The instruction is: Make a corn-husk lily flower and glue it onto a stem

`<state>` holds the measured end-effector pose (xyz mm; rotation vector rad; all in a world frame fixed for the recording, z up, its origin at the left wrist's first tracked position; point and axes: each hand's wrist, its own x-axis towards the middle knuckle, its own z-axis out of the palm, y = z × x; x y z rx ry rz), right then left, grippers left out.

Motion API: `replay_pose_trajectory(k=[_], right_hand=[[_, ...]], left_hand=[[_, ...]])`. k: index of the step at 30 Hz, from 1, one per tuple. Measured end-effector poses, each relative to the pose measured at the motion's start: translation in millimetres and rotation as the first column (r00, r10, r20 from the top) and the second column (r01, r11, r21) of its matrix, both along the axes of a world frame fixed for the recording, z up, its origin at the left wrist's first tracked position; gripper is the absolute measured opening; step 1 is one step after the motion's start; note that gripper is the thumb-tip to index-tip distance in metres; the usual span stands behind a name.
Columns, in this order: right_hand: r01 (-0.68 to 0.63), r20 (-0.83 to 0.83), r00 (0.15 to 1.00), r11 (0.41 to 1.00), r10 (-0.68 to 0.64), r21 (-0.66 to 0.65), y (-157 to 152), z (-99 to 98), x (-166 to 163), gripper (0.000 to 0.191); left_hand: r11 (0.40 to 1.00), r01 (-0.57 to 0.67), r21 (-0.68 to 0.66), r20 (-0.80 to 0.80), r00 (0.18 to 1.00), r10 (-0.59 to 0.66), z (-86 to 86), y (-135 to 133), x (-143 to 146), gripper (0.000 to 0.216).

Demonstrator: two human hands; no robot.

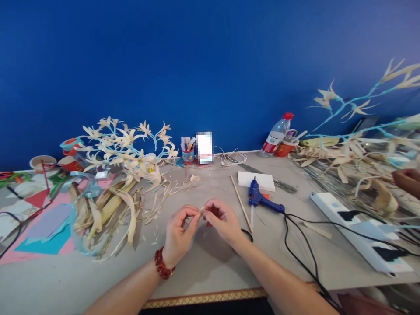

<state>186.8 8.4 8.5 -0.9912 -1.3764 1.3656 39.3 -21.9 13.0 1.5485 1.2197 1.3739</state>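
Note:
My left hand [184, 229] and my right hand [222, 220] meet above the middle of the table, both with fingertips pinched. Between them is a small pale strip [201, 211] that looks like corn husk; most of it is hidden by the fingers. A wooden stick [242, 204] lies just right of my right hand. Beyond it a blue glue gun [262, 199] rests against a white block [256, 180]. Left of my hands lies a heap of dried corn husks [111, 208], with husk flowers on pale blue stems [131, 140] behind it.
A white power strip [344, 227] with black cables [305, 240] crosses the right side. Along the wall stand a pen cup [188, 154], a blurred screen [204, 148] and a tilted bottle [275, 136]. Coloured paper [42, 243] lies left. Another person's hand [408, 183] shows at the right edge.

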Motion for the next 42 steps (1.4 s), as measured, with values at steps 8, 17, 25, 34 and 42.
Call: replay_pose_trajectory(k=[8,17,25,34,42], right_hand=[[-0.033,-0.086,0.996,0.998,0.028,-0.058,3.4,1.0,0.9,0.014],[-0.102,-0.100,0.990,0.993,0.095,-0.068,5.7,0.1,2.6,0.021],[0.052,-0.100,0.993,0.996,-0.059,-0.077,3.7,7.2,7.4,0.023],[0.052,0.017,0.998,0.998,-0.053,0.035,4.5,5.3,10.1,0.020],[0.057,0.049,0.997,0.997,-0.060,0.058,5.1,4.9,11.2,0.018]], left_hand=[[0.996,0.045,-0.082,0.092,0.995,-0.037,-3.6,1.7,1.3,0.015],[0.981,0.059,-0.185,0.245,0.969,-0.012,-6.1,2.3,1.1,0.016],[0.923,0.145,-0.356,0.422,0.906,0.020,-8.9,5.8,-0.2,0.015],[0.887,0.190,-0.420,0.423,0.906,0.007,-3.9,3.4,3.2,0.015],[0.883,0.215,-0.417,0.450,0.893,-0.005,-4.8,3.5,2.2,0.012]])
